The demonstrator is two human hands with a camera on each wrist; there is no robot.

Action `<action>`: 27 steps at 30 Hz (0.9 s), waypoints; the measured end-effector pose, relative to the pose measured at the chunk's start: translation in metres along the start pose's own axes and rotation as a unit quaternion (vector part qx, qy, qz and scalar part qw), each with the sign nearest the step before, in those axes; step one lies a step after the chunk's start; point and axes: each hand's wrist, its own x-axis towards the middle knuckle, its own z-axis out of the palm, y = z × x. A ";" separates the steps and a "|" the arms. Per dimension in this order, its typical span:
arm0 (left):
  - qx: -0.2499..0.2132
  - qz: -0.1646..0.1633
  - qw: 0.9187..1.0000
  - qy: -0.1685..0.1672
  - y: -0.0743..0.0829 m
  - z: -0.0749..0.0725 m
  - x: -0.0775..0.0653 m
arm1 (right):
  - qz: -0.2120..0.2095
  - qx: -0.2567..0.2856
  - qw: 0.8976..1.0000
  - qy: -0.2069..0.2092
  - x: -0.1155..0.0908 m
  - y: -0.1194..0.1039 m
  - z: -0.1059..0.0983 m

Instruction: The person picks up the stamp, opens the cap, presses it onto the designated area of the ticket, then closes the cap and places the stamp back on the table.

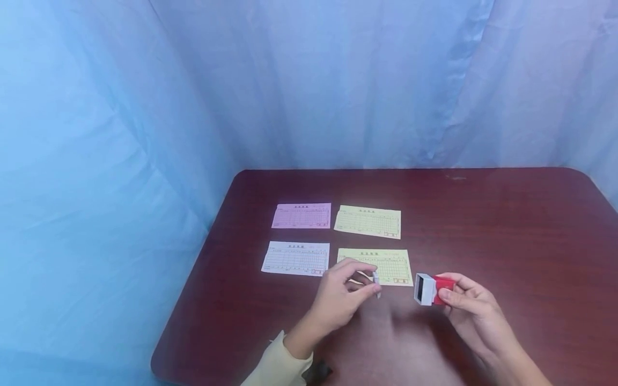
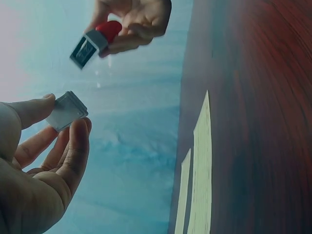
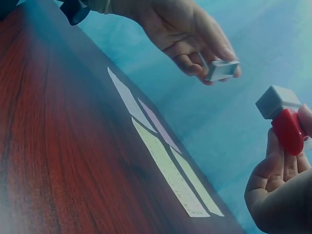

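Note:
In the head view my right hand (image 1: 475, 311) grips a stamp (image 1: 441, 290) by its red body. The grey square end, with its dark stamping face, points left toward my other hand. Between thumb and fingertips my left hand (image 1: 340, 297) pinches a small pale stamp cap (image 1: 376, 283), which is apart from the stamp. The left wrist view shows that cap (image 2: 67, 111) as a flat, square, greyish piece. A yellow form (image 1: 386, 265) with a red box mark lies on the table behind my left hand, which covers part of it.
Three more forms lie on the dark red table (image 1: 507, 230): a pink one (image 1: 301, 216), another yellow one (image 1: 368, 221) and a white one (image 1: 296, 258). Each bears a red mark at its lower right. A blue curtain (image 1: 338, 86) hangs behind the table and along its left side.

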 end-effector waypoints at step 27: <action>0.035 0.033 0.998 -0.042 -0.008 0.041 0.006 | -0.013 -0.009 1.000 0.006 -0.003 0.013 0.001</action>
